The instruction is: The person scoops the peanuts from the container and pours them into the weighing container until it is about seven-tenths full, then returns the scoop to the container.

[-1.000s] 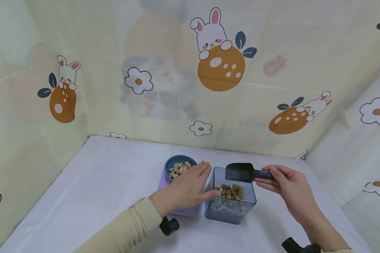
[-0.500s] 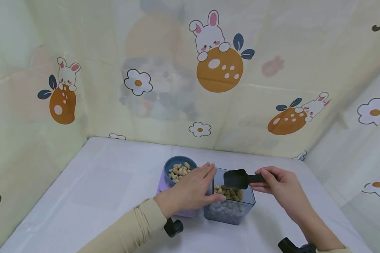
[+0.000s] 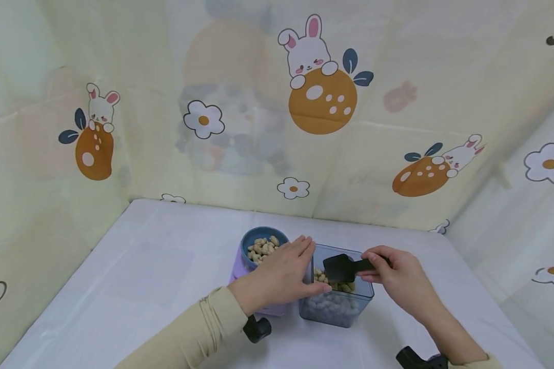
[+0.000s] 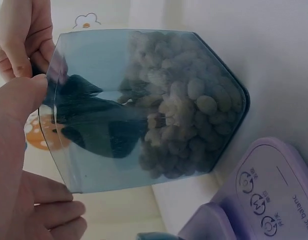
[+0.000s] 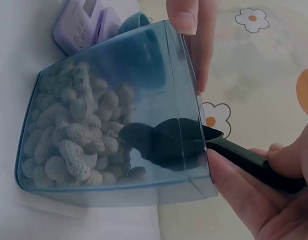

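Observation:
My right hand (image 3: 403, 282) grips the handle of a black scoop (image 3: 339, 268). Its blade dips inside a clear bluish box (image 3: 357, 310), close to the unshelled peanuts (image 5: 76, 130) that fill the lower part. With fairly straight fingers, my left hand (image 3: 279, 277) rests on the box's left rim, thumb (image 4: 24, 97) at the near corner and fingers toward the far one. Left of the box, a blue bowl (image 3: 246, 257) holding more peanuts (image 3: 261, 249) stands on a purple electronic scale (image 3: 273, 310), partly hidden behind my left hand and forearm.
A white cloth covers the table (image 3: 157, 266). Cream curtains (image 3: 240, 154) with rabbit and flower prints hang behind it and along both sides. The scale's buttons (image 4: 259, 202) face the near side, close to the box.
My right hand has moved left and downward, taking the scoop from above the box's far right rim into the box, blade tilted toward the peanuts. My left hand has shifted only slightly to the right.

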Motion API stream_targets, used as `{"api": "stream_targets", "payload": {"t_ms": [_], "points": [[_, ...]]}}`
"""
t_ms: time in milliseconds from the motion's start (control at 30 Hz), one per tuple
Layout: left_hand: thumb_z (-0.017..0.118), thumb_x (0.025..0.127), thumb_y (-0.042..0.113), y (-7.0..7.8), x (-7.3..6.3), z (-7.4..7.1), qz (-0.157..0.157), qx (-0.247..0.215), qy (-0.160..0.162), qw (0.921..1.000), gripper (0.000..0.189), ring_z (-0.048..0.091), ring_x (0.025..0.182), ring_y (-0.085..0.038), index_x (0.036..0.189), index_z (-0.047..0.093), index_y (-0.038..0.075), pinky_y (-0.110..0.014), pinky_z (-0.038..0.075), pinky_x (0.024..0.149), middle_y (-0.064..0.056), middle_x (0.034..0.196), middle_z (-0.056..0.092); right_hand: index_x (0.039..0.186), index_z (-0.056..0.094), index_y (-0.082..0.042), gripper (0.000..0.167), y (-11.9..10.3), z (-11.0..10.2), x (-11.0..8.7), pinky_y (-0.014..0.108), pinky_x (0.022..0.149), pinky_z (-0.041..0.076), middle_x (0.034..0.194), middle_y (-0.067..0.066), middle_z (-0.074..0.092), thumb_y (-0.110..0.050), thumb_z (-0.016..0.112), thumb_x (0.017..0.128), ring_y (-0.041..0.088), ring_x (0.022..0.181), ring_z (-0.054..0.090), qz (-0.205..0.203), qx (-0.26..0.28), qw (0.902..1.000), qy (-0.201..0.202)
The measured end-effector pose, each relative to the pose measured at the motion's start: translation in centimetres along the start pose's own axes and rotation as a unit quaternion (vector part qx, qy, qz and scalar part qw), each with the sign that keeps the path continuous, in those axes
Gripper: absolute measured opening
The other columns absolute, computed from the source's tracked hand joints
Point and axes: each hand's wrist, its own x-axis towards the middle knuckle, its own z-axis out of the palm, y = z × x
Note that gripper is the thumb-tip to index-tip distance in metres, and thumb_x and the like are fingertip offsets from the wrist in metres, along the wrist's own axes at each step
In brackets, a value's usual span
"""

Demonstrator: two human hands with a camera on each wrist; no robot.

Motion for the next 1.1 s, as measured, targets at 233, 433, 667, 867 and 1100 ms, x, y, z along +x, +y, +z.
{"api": "stream_targets", "payload": {"t_ms": [233, 433, 667, 867, 1100], "points": [[0.043, 0.092, 0.073, 0.3, 0.1, 0.1, -0.006, 0.0, -0.002, 1.0, 0.094, 0.024, 0.153, -0.024, 0.156, 0.029, 0.005, -0.038, 0.028, 0.123, -0.011, 0.164, 0.027, 0.117, 0.062, 0.012, 0.024, -0.1, 0.6, 0.4, 0.026, 0.072, 0.061, 0.113, 0.026, 0.066, -0.004, 0.05, 0.103, 0.027, 0.088, 0.075, 0.01, -0.002, 0.9993, -0.036], [0.043, 0.092, 0.073, 0.4, 0.0, 0.0, -0.005, -0.001, -0.002, 1.0, 0.095, 0.024, 0.152, -0.024, 0.156, 0.029, 0.005, -0.038, 0.028, 0.122, -0.011, 0.164, 0.027, 0.116, 0.063, 0.012, 0.025, -0.2, 0.8, 0.9, 0.026, 0.072, 0.061, 0.111, 0.024, 0.067, -0.006, 0.05, 0.103, 0.024, 0.087, 0.075, 0.022, 0.005, 0.9979, -0.061], [0.043, 0.091, 0.074, 0.4, 0.0, -0.4, -0.008, 0.001, 0.002, 1.0, 0.095, 0.025, 0.152, -0.025, 0.156, 0.029, 0.005, -0.039, 0.029, 0.122, -0.012, 0.163, 0.028, 0.114, 0.063, 0.013, 0.026, -0.5, 0.6, 1.1, 0.027, 0.074, 0.061, 0.109, 0.025, 0.067, -0.005, 0.047, 0.104, 0.025, 0.089, 0.075, 0.025, 0.011, 0.9961, -0.083], [0.045, 0.091, 0.073, 0.4, 0.0, -0.5, -0.008, -0.006, 0.002, 0.9999, 0.095, 0.027, 0.152, -0.024, 0.156, 0.03, 0.006, -0.039, 0.031, 0.121, -0.011, 0.163, 0.029, 0.111, 0.064, 0.011, 0.025, -0.9, 0.4, 1.0, 0.03, 0.074, 0.061, 0.106, 0.023, 0.069, -0.006, 0.048, 0.104, 0.027, 0.088, 0.075, 0.03, 0.009, 0.9948, -0.097], [0.046, 0.091, 0.073, 0.4, 0.0, -0.5, -0.016, -0.013, -0.007, 0.9998, 0.094, 0.027, 0.151, -0.024, 0.156, 0.029, 0.007, -0.039, 0.032, 0.121, -0.01, 0.163, 0.03, 0.108, 0.064, 0.013, 0.026, -1.1, 0.6, 0.9, 0.032, 0.073, 0.062, 0.102, 0.021, 0.07, -0.004, 0.045, 0.105, 0.025, 0.082, 0.075, 0.047, 0.019, 0.9918, -0.117]]}}
